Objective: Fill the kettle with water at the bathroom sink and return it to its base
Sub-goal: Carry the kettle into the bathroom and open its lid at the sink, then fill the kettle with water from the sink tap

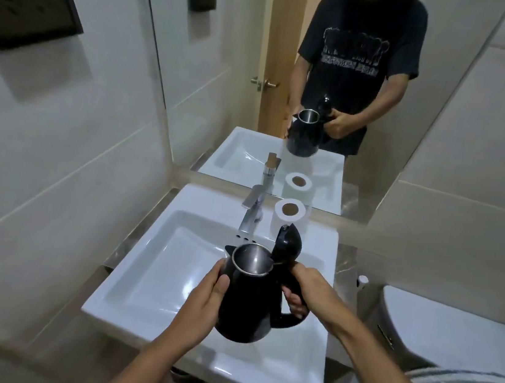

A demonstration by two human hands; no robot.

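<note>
While held over the white square ceramic sink (123, 283), the black plastic electric kettle with steel-lined mouth (245, 306) has its lid (287, 244) flipped up. Left hand (202, 303) cups the smooth, likely slippery body; right hand (302, 289) wraps the handle, the better hold. Probably light now, heavier filled. Water level unclear; kettle base not visible.

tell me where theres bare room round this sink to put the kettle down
The sink basin floor is bare beneath the kettle, which the left hand and right hand hold above it. The front rim is bare but narrow. The back ledge is crowded: the faucet with the toilet paper roll beside it.
</note>
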